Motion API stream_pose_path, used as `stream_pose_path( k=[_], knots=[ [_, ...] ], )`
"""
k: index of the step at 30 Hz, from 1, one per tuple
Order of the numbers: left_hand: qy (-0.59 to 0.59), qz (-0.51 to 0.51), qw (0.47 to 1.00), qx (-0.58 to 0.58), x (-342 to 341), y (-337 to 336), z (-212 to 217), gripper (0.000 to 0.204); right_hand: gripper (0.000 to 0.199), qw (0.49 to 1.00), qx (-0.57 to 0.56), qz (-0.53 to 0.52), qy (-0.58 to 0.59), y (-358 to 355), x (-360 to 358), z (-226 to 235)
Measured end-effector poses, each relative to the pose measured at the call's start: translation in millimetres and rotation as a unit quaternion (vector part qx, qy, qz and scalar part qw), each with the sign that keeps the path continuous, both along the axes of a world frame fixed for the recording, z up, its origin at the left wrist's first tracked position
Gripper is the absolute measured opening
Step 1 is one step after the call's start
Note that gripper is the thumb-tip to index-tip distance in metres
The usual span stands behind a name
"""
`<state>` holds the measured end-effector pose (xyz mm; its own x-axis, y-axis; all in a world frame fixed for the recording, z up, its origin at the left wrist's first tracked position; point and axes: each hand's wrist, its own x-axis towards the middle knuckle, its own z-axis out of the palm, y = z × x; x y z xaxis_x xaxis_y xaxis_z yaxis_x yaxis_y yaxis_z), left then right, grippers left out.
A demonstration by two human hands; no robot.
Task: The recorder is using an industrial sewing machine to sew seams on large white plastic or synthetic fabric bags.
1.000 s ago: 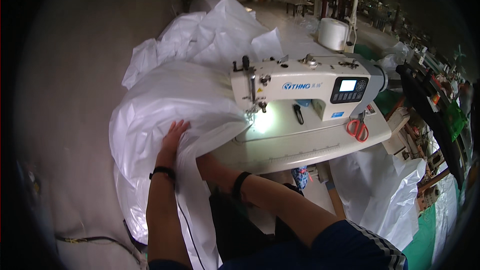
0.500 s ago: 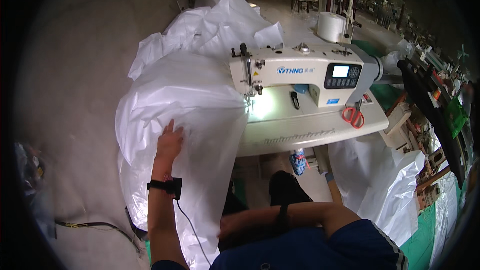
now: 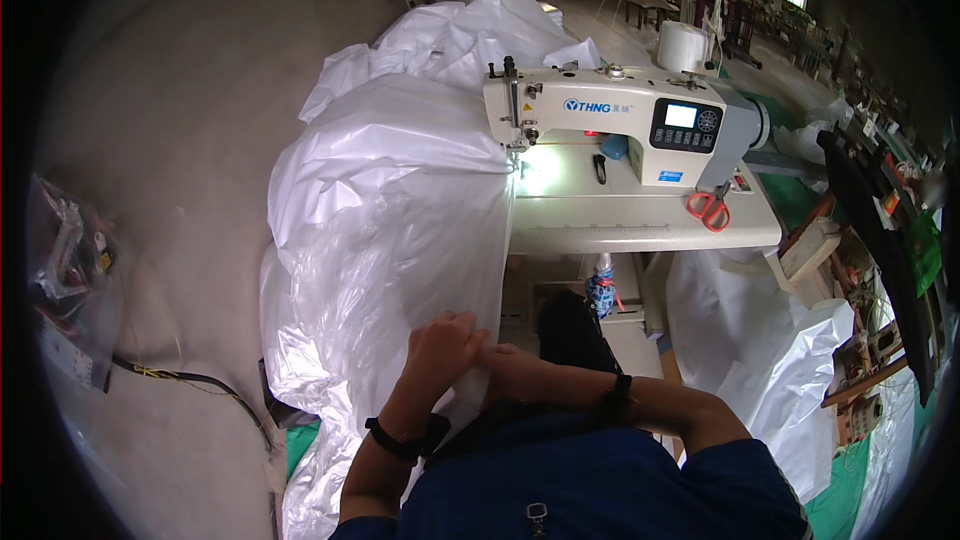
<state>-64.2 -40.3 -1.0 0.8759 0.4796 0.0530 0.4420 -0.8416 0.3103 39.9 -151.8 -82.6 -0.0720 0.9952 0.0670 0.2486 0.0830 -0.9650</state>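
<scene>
Head view is showing the left hand [image 3: 443, 345] and the right hand [image 3: 508, 372] meeting close to the body, both closing their fingers on the near edge of the white plastic sheet [image 3: 400, 230]. This sheet is hanging down from the left side of the sewing table [image 3: 640, 220] and is reaching up to the needle of the white sewing machine [image 3: 620, 120], with more of it piling behind the machine. Red scissors [image 3: 708, 208] are lying on the table at the right, well apart from the hands.
</scene>
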Motion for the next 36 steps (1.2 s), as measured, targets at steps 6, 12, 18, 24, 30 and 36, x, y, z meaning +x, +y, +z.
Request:
stream_pose_path(
  k=[6,12,18,24,30,36],
  knots=[
    [-0.165,0.005,0.955,0.246,11.6,2.3,-42.8,0.028,0.04,0.882,-0.273,-0.084,0.376,-38.9,11.5,11.9],
    [-0.047,0.012,0.989,0.143,7.0,14.4,-52.3,0.02,0.043,0.895,-0.292,-0.107,0.321,-41.7,20.5,-6.4],
    [-0.176,0.015,0.97,0.168,15.0,17.7,-51.8,0.013,0.038,0.932,-0.244,-0.168,0.207,-12.0,29.2,-34.1],
    [-0.09,-0.083,0.985,0.12,17.6,28.9,-54.8,0.011,0.031,0.935,-0.113,-0.27,0.201,15.1,40.1,-30.9],
    [-0.043,-0.065,0.995,-0.056,13.4,-5.3,-35.7,0.012,0.028,0.91,-0.11,-0.258,0.307,3.9,38.8,-10.2],
    [-0.112,-0.06,0.978,-0.167,23.0,-2.4,-21.8,0.016,0.028,0.914,-0.132,-0.259,0.284,-1.7,42.6,-0.7]
  ],
)
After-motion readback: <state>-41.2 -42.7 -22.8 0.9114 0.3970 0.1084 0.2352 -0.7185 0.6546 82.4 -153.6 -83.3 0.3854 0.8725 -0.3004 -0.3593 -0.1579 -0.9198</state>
